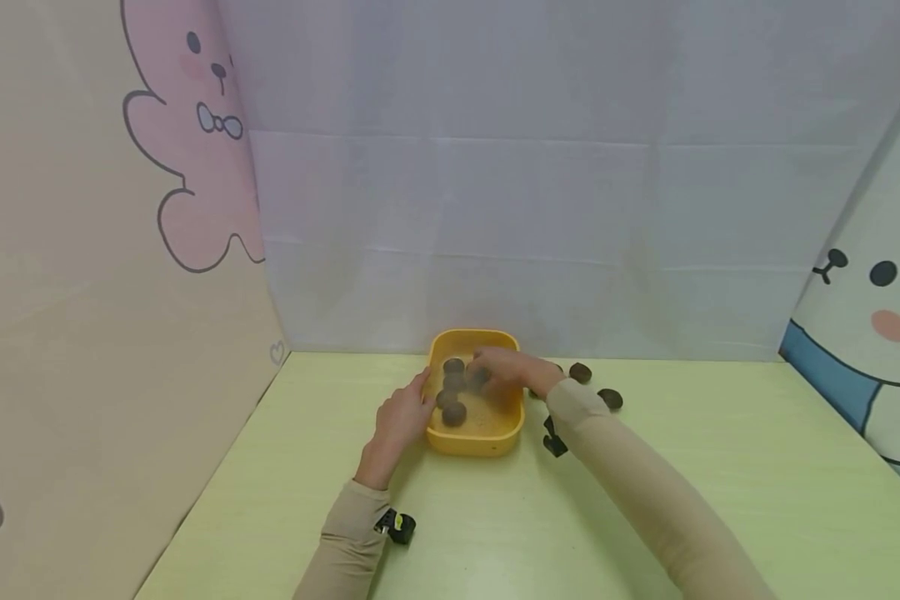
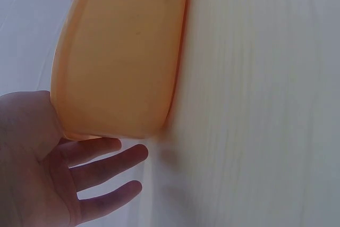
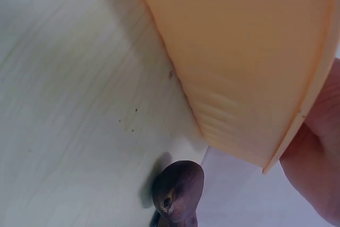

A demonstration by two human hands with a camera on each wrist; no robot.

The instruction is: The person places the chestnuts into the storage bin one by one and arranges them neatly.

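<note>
A yellow plastic bin [image 1: 474,445] stands on the table near the back wall. Inside it lie several dark, round, fruit-like pieces [image 1: 453,414], mostly along the left side. My left hand [image 1: 405,414] holds the bin's left wall; in the left wrist view its thumb side lies at the rim, with fingers spread along the outside. My right hand [image 1: 504,369] reaches over the right rim into the bin, its fingers around another dark round piece [image 1: 482,377]; motion blur softens this area. The right wrist view hides those fingers behind the bin wall.
On the table to the right of the bin lie more dark round pieces [image 1: 610,399], some partly behind the right forearm. One shows closely, brown-purple and glossy [image 3: 179,187]. A pale cloth wall [image 1: 450,208] rises directly behind the bin.
</note>
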